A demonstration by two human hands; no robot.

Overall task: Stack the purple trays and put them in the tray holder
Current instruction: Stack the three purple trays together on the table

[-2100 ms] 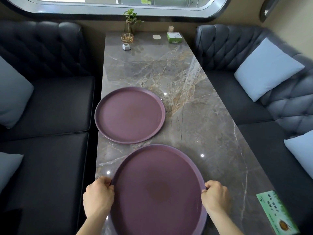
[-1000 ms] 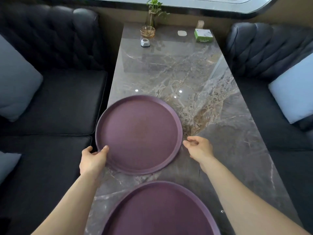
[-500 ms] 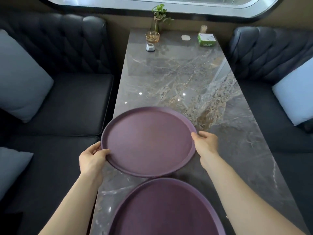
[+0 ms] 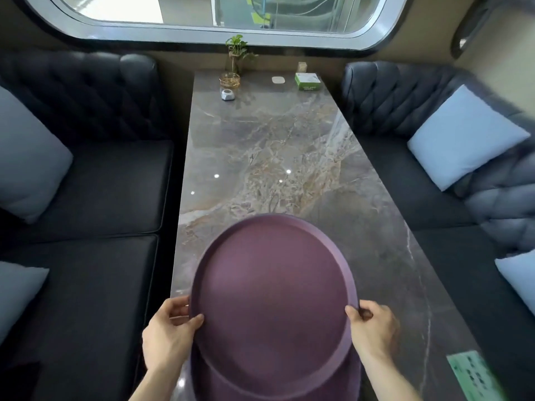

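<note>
Top tray (image 4: 272, 299) held over lower tray (image 4: 278, 384), near table (image 4: 289, 169) edge.

Left hand (image 4: 166, 334) and right hand (image 4: 373, 328) pinch opposite rims, thumbs on top, fingers curled beneath; a two-sided grip keeps the tray level for nesting. Top tray sits offset toward the far side, so the lower tray's near rim shows; whether they touch, cannot tell. Stacking judged nearly done. No tray holder in view. Green card (image 4: 474, 377) lies right, clear of the trays.

i'm looking at a restaurant or café booth: dark tufted sofas (image 4: 405, 94) with pale cushions (image 4: 466, 137) flank a long marble table (image 4: 278, 157), a tissue box (image 4: 307, 81) and small plant (image 4: 238, 52) under a rounded window (image 4: 220, 13).
</note>
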